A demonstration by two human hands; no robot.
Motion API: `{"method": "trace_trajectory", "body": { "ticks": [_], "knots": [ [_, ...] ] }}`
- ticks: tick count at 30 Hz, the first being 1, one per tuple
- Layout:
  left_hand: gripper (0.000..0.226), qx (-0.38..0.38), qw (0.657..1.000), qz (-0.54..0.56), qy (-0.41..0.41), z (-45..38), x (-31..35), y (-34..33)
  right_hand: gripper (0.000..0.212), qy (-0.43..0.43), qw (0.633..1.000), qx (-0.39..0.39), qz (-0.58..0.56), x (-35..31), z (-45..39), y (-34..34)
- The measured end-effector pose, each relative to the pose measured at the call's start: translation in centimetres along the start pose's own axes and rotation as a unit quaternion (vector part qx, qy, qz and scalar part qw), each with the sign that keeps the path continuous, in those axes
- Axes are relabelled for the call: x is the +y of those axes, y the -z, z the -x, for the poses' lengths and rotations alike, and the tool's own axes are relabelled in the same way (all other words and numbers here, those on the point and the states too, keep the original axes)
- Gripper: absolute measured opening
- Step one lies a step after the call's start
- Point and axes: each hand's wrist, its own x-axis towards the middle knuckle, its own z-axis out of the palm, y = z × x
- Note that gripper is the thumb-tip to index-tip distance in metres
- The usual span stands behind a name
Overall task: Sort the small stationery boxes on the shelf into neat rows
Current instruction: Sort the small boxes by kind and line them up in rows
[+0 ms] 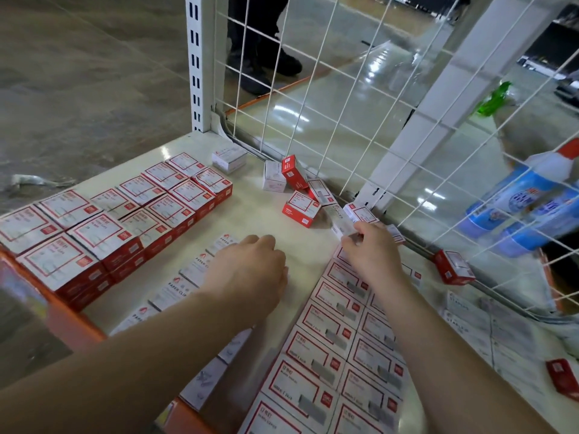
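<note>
Small cardboard boxes in rows (94, 233) are red-sided with white, red-framed tops. The white paper-clip cartons (175, 291) under the left fingers carry a red logo. Beyond the right fingertips, white wire mesh (313, 89) forms squares.

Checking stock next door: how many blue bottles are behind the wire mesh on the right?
2. The upper bottle, red-capped, is at the right edge; the lower bottle is just beneath it. More may lie beyond the picture's edge.

"PAPER CLIP" on white boxes (200, 267); probably "STAPLES" on grey box (340, 219).
</note>
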Motion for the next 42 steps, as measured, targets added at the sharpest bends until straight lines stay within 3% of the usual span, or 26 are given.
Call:
{"method": "trace_trajectory", "body": {
  "ticks": [8,14,22,24,29,36,42],
  "knots": [
    [0.031,-0.011,0.999,-0.027,0.029,-0.6,0.7,0.0,0.029,-0.013,1.000,0.017,0.022,-0.4,-1.2,-0.9],
    [0.029,-0.007,0.999,-0.004,0.031,-0.4,0.5,-0.1,0.034,-0.065,0.998,0.008,-0.011,0.3,-2.1,-1.5],
    [0.027,-0.007,0.997,-0.025,0.072,-1.3,1.7,1.1,0.018,-0.048,0.997,0.025,-0.061,0.4,-2.0,-0.5],
    [0.025,0.006,0.996,-0.018,0.089,-1.8,2.3,1.6,0.023,-0.025,0.998,0.034,-0.040,0.6,-1.7,-0.2],
    [0.024,-0.016,0.995,0.024,0.093,-1.6,3.9,1.7,0.030,0.011,0.995,0.078,-0.059,1.2,0.0,1.3],
    [0.027,-0.044,0.990,0.104,0.081,0.1,6.2,1.7,0.031,0.038,0.996,0.056,-0.065,4.2,4.5,4.8],
    [0.035,-0.065,0.964,0.241,0.088,0.9,9.1,1.1,0.034,0.066,0.997,0.030,-0.041,6.3,9.1,7.4]
  ]
}}
